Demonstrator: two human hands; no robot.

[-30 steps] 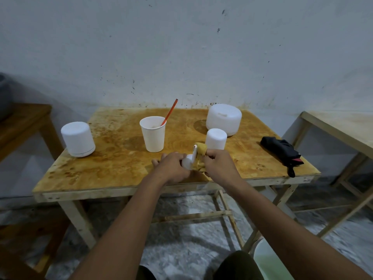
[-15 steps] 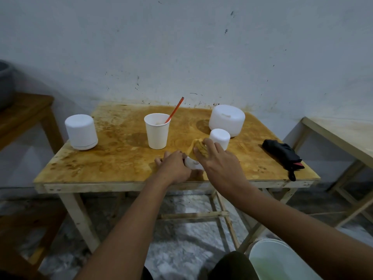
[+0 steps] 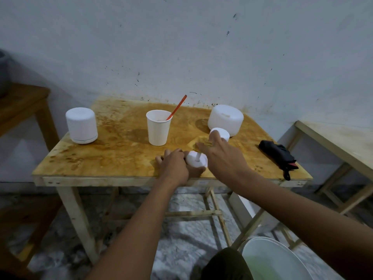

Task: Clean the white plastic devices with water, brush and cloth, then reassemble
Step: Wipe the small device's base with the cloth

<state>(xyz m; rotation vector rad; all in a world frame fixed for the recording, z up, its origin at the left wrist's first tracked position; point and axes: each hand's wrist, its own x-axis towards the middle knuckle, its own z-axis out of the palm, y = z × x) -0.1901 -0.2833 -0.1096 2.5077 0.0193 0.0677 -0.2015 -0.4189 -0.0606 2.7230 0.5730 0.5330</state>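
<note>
Far left on the table (image 3: pixel 113 158) stands a closed white cylinder (image 3: pixel 81 125), whole to look at, with no hand near it. Next comes the paper cup (image 3: pixel 158 130) with the red-handled brush (image 3: pixel 176 107) leaning in it, so brushing is not the step in hand. Near the front edge the left hand (image 3: pixel 174 165) has its grip curled round a stemmed white piece (image 3: pixel 196 158), held low, just over the table top. Just right of it, the right hand (image 3: pixel 222 156) lies with its grip spread, fingers flat on the yellow cloth (image 3: pixel 202 141) and the fingertips at a small white cap (image 3: pixel 219 133). Behind the cap sits the big white dome (image 3: pixel 225 119), apart from the loose pieces.

I'd say this is the wiping stage: one device's parts lie separate, so reassembly is not yet done, and I cannot tell whether the cylinder has been cleaned. A black bundle (image 3: pixel 277 153) lies at the right edge, and a white bucket (image 3: pixel 270 257) stands on the floor below.
</note>
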